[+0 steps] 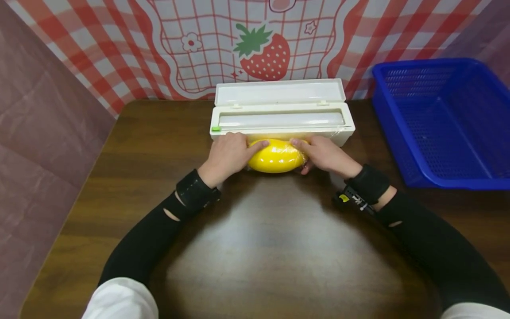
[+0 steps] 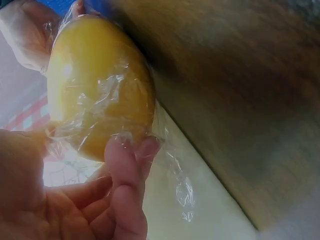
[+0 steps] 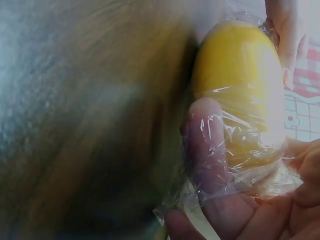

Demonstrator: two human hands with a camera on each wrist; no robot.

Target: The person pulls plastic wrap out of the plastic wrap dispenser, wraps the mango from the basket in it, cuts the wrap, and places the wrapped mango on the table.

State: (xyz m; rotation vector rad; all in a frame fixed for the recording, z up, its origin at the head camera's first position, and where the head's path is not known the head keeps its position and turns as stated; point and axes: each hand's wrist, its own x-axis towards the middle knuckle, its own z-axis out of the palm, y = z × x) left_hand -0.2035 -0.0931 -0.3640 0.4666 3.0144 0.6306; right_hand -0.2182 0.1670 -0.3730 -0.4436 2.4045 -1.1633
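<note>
A smooth, glossy yellow oval object (image 1: 276, 156) is wrapped in clear cling film, which bunches in loose folds at both ends. My left hand (image 1: 230, 154) grips its left end, the thumb lying over the top and the fingers beneath. At the opposite end my right hand (image 1: 324, 153) holds it the same way. In the right wrist view a finger (image 3: 207, 140) presses the film against the yellow side. Loose film (image 2: 182, 192) trails past the fingertips in the left wrist view. Just behind the hands stands a white cling film dispenser (image 1: 279, 135), its lid raised.
Inside the dispenser lies a roll of film (image 1: 280, 119), with a small green slider (image 1: 216, 129) at its left. A blue plastic basket (image 1: 410, 146) stands to the right on the brown wooden table (image 1: 255, 252). A red-and-white strawberry cloth (image 1: 199, 57) hangs behind.
</note>
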